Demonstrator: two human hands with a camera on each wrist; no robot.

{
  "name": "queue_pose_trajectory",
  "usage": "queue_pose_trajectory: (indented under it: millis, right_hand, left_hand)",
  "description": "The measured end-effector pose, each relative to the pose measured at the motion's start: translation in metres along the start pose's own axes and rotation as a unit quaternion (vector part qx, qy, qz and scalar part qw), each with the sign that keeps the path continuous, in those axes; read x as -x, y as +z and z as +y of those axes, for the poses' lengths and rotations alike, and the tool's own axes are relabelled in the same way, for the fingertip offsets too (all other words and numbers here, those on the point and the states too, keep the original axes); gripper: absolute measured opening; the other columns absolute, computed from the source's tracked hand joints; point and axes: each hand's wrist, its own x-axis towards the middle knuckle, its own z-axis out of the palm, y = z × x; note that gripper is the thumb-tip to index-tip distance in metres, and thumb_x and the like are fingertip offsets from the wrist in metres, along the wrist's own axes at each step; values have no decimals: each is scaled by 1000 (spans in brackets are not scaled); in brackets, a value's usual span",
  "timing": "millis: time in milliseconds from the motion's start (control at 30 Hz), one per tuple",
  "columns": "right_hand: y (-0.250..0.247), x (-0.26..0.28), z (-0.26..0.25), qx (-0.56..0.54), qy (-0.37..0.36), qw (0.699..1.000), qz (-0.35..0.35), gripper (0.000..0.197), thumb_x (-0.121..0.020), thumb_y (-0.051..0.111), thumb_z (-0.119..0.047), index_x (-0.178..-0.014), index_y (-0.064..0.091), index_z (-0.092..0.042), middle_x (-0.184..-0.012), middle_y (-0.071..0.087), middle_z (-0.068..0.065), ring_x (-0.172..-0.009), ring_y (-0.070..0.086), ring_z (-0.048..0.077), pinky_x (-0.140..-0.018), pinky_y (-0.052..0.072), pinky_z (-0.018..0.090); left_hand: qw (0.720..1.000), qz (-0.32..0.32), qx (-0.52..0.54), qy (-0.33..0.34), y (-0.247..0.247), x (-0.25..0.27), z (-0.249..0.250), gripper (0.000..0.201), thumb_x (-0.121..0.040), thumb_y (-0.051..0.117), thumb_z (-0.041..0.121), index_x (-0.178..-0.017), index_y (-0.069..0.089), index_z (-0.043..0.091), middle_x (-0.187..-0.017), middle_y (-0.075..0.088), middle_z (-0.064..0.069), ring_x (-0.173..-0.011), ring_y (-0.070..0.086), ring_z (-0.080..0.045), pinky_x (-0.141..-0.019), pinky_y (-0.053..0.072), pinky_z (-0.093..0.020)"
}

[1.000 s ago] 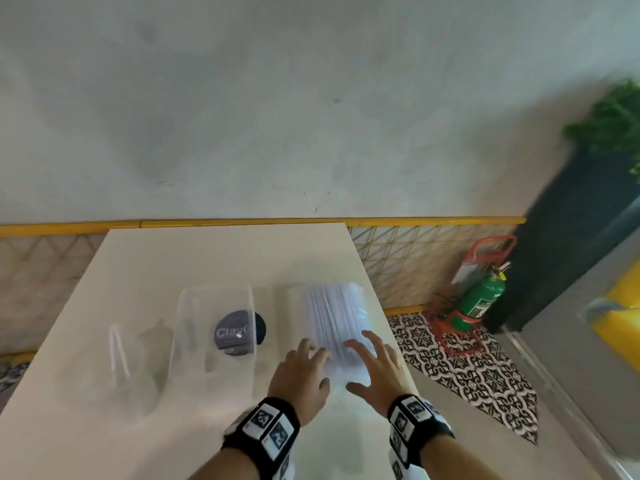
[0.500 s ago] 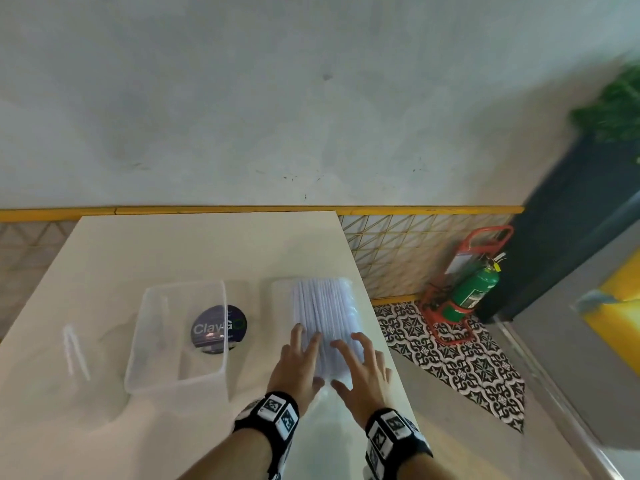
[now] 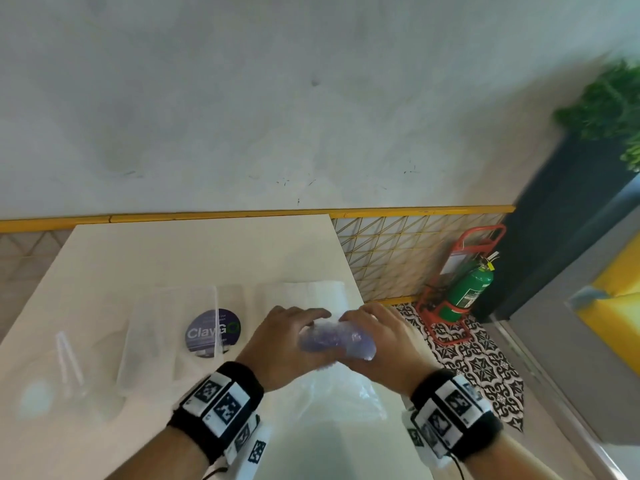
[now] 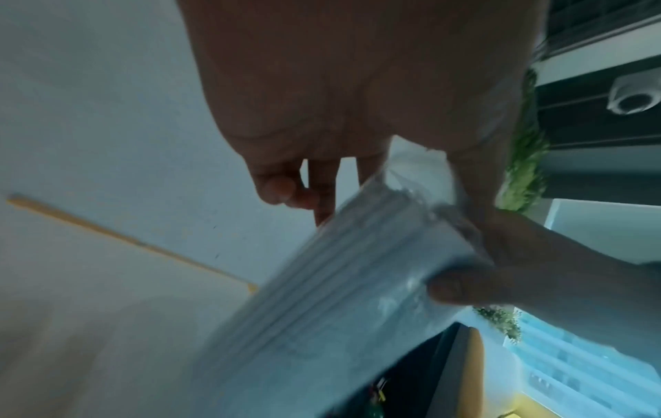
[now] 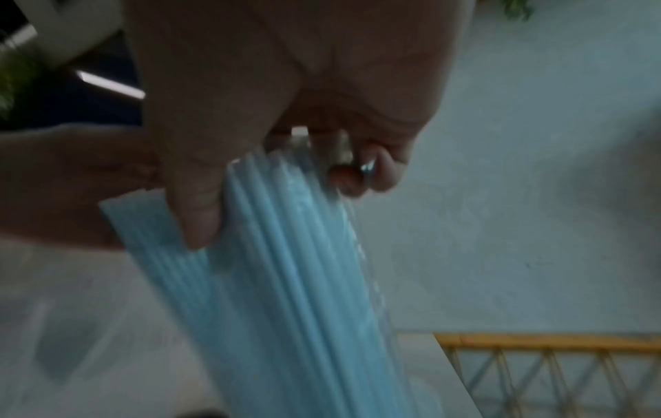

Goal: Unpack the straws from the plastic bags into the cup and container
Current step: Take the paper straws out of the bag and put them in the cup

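Both my hands hold a clear plastic bag of pale blue straws by its near end, lifted off the white table. My left hand grips its left side and my right hand its right side. In the left wrist view the bag slants down from my left hand. The right wrist view has my right hand curled round the straws. A clear rectangular container stands left of the hands. Further left is a clear cup, blurred.
A round purple ClayGo sticker shows through the container. Loose clear plastic lies on the table below my hands. The table's right edge is close to my right hand. On the floor beyond it stands a green fire extinguisher.
Both hands lay flat on the bag as it rested on the table. Now their fingers are curled round its near end and that end is raised toward me.
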Motion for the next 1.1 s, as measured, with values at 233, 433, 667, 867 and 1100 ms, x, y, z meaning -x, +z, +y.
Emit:
queue_pose_trajectory:
  millis: [233, 433, 667, 867, 1100]
  right_hand:
    - [-45, -18, -24, -56, -32, 987, -145, 47, -73, 67, -64, -103, 60, -28, -89, 64, -11, -81, 61, 6, -71, 52, 28]
    - [-23, 3, -55, -76, -11, 987, -140, 59, -77, 65, -64, -119, 33, -37, -106, 67, -12, -86, 69, 16, -74, 55, 35]
    - [17, 18, -94, -64, -67, 991, -94, 56, -80, 54, -72, -121, 37, -37, -113, 62, -15, -90, 66, 14, -70, 53, 30]
    - [28, 14, -115, -70, -150, 978, -126, 57, -81, 58, -64, -131, 44, -42, -134, 45, -29, -121, 41, 8, -88, 47, 35]
    - [47, -1, -149, -67, -308, 949, -8, 29, -82, 70, -33, -110, 66, -28, -112, 63, -13, -101, 60, 13, -76, 47, 33]
  left_hand:
    - [957, -13, 289, -18, -10, 24, 16, 70, -59, 93, 16, -122, 62, 22, -110, 72, 7, -101, 68, -9, -88, 55, -27]
    - [937, 50, 338, -73, -2, 61, 5, 58, -61, 91, 10, -112, 67, 25, -104, 74, 7, -95, 71, -11, -81, 56, -22]
    - [901, 99, 405, -118, -4, 110, -15, 57, -67, 85, 1, -119, 67, 15, -107, 74, 1, -98, 71, -16, -82, 56, -24]
    - [861, 200, 445, -142, -9, 146, -39, 29, -70, 77, -10, -98, 72, -6, -97, 75, -11, -89, 73, -18, -76, 54, -19]
    - [873, 239, 399, -144, -20, 176, -60, 29, -69, 82, 3, -84, 79, 27, -95, 75, -4, -90, 72, -17, -81, 53, -19]
